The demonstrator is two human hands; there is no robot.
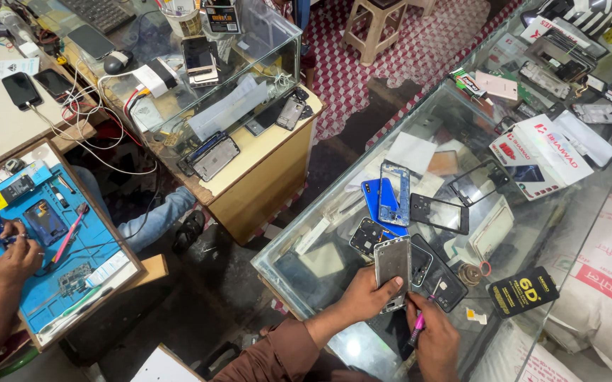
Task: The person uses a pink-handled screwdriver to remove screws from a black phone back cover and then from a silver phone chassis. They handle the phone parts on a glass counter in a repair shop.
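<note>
Here the left hand (366,297) grip is clamped on a silver phone frame (393,263) held above the glass desk (306,272); the right hand (434,338) grip is closed around a pink tool (419,324) just beside it. The frame is pinched by its lower end only, so it could slip onto the black back covers (439,279) below, or the tool tip could skid and scratch it.

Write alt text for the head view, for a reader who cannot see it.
Over a glass counter strewn with phone parts, the left hand holds a silver phone shell and the right hand holds a pink tool. At far left, another person's hand works at a blue mat.
</note>
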